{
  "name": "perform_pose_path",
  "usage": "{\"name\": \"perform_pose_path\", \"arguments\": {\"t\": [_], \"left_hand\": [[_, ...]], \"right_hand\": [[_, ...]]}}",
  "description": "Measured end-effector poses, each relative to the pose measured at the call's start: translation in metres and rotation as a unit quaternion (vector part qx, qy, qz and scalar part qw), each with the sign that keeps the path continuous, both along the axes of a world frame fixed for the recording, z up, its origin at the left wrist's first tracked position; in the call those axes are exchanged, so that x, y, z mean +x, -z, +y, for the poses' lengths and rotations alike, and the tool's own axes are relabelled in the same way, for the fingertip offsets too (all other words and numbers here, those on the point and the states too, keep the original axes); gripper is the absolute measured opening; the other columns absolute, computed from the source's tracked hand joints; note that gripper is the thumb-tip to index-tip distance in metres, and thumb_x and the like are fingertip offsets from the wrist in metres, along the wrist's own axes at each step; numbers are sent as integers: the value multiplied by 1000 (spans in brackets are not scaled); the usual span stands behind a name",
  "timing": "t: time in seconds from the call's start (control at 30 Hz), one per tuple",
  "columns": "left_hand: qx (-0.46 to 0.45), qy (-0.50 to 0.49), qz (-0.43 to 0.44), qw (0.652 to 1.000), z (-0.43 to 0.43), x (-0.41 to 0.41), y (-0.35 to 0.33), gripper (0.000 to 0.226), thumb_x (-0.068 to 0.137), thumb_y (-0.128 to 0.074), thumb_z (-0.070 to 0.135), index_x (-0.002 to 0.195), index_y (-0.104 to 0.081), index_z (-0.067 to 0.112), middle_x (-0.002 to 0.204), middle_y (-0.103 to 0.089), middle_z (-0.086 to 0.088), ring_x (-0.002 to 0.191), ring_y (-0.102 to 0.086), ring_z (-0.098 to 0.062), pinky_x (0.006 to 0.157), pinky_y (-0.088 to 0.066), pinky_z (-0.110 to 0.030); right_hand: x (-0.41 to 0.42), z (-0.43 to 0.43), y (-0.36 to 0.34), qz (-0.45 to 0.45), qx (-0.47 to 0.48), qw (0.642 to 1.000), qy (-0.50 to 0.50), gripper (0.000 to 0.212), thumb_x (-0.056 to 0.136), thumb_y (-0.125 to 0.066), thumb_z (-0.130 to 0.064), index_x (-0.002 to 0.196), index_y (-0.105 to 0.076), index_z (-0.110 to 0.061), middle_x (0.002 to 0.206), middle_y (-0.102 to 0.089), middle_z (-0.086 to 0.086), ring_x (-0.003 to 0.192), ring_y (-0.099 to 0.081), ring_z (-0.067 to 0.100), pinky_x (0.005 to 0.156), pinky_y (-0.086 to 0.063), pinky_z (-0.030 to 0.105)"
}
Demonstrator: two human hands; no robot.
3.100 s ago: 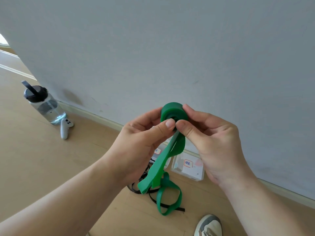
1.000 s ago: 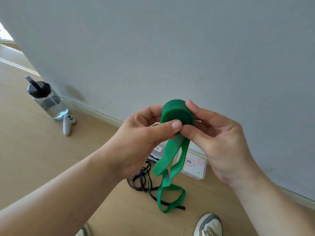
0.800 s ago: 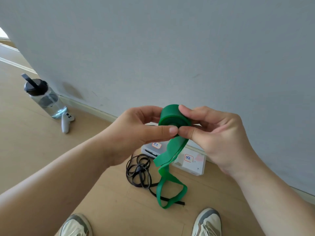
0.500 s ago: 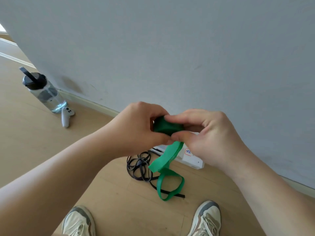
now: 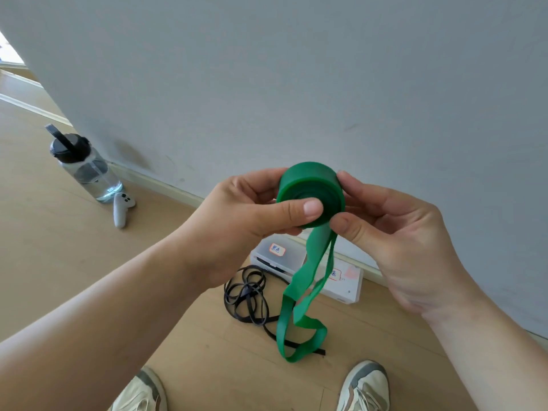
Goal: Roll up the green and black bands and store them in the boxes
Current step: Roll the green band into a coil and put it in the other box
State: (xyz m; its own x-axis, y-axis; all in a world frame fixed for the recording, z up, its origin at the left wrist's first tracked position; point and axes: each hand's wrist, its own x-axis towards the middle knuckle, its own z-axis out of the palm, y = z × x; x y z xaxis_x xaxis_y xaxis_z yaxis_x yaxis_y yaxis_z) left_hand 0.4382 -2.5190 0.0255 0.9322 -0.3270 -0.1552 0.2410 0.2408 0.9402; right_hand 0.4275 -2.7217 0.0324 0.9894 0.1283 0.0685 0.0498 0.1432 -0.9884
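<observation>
Green rubbery band [image 5: 311, 191], most of it wound into a chunky, smooth-sided roll with the spiral layers showing on the flat end facing the camera. Left hand [image 5: 246, 215] has it pinched: thumb flat across the end face, fingers curled behind. Right hand [image 5: 394, 235] is closed on the other side, fingertips on the rim up top and thumb pressing the lower edge right where the loose part peels off. So both hands are gripping the roll, up in the air in front of the grey wall [image 5: 326, 69].

What's not wound yet hangs down as a flat, slightly twisted ribbon and ends in a floppy loop just above the floor [image 5: 59, 262], which is pale wood-look planks.

Black band [image 5: 247, 301] is thin and lies in a messy tangle of loops on the floor, one strand running off under the green loop. Just behind it, against the skirting, sit two boxes [image 5: 277, 256], translucent white plastic, rectangular, side by side, each with a little orange-edged label on the lid.

Over toward the left along the wall there's a clear bottle [image 5: 86, 167] with a black lid and a white controller [image 5: 121, 209] lying just beside it. Two pale shoes [image 5: 366, 387] at the bottom edge.
</observation>
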Motion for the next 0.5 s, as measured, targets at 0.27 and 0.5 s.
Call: {"name": "perform_pose_path", "arguments": {"t": [0.27, 0.5], "left_hand": [[-162, -23, 71, 984, -23, -12, 13, 33, 85, -73, 8, 118, -73, 7, 110, -71, -11, 96, -67, -20, 89, -58, -26], [416, 9, -112, 903, -2, 0, 5, 44, 72, -91, 42, 111, -71, 43, 100, -72, 20, 82, -67, 1, 73, -51, -11]], "right_hand": [[-8, 13, -6, -5, 27, 999, 47, 37, 77, -70, 1, 112, -73, -12, 92, -82, 1, 78, -79, 15, 73, -61, 22], [-5, 4, 4, -43, -293, 955, 19, 39, 86, -76, 5, 107, -80, -27, 101, -77, -25, 98, -71, -8, 88, -54, 11]]}}
